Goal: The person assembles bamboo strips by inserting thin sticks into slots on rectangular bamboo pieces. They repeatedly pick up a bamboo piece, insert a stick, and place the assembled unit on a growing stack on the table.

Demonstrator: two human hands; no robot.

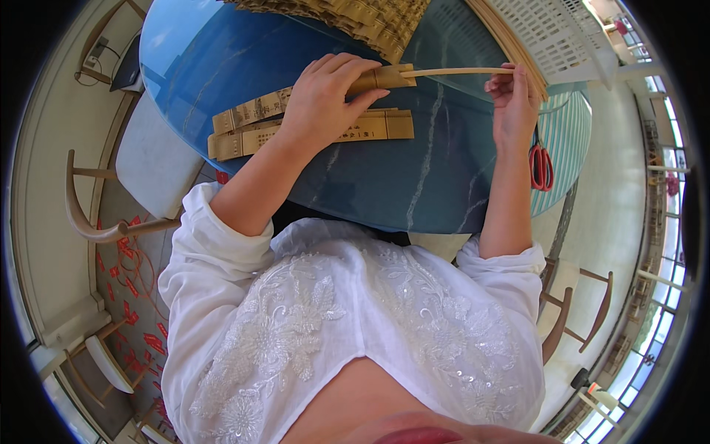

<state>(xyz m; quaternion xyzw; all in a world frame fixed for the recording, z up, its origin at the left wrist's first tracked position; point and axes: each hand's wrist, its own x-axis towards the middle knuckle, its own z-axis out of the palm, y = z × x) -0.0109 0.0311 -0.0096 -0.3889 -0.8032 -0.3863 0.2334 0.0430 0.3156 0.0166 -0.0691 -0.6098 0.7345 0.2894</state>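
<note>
A white embroidered blouse filled the foreground. Beyond it, the left hand pinched a tan paper sleeve against the blue table, seemingly to steady it. The right hand gripped the far end of a thin stick entering that sleeve. More sleeves lay beneath the left grip; red scissors sat below the right.

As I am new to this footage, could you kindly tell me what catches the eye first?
The left hand presses a tan paper sleeve on the round blue table, while the right hand holds a thin stick at its mouth. Red-handled scissors lie at the table's right edge.
</note>
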